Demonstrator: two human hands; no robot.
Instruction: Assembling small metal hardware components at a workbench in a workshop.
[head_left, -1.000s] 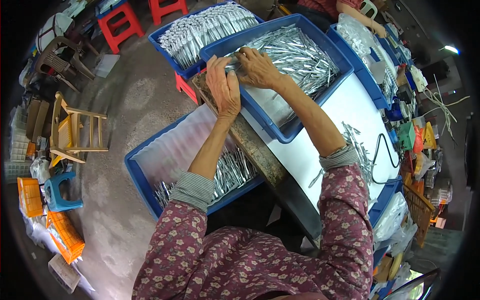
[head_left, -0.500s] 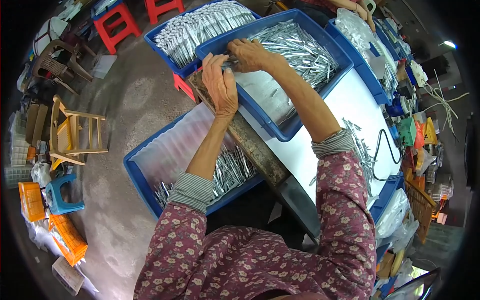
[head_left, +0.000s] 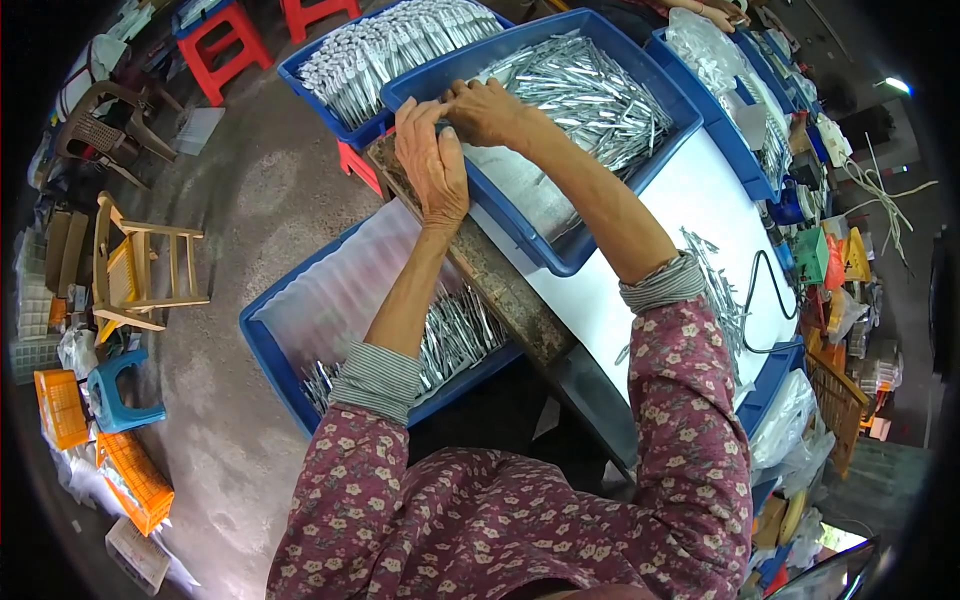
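Slim silvery metal pieces lie heaped in a deep blue tray on the table. At the tray's near left corner is my left hand, its back up and its fingers bent over the rim, the thumb raised. My right hand reaches over the tray, fingers curled down against the left fingertips. Whatever either hand grips is hidden behind the fingers. Below my left forearm, a second blue tray holds similar metal pieces beside a translucent sheet.
Behind stands a blue tray of neatly stacked metal pieces. Loose pieces and a black bent rod lie on the white tabletop. A worn wooden edge runs below my hands. A wooden chair stands left. Another person's arm shows at the top.
My right hand has drawn slightly left, and its fingers now meet the left fingertips. The left hand has stayed near the tray's corner. The whole view has shifted a little.
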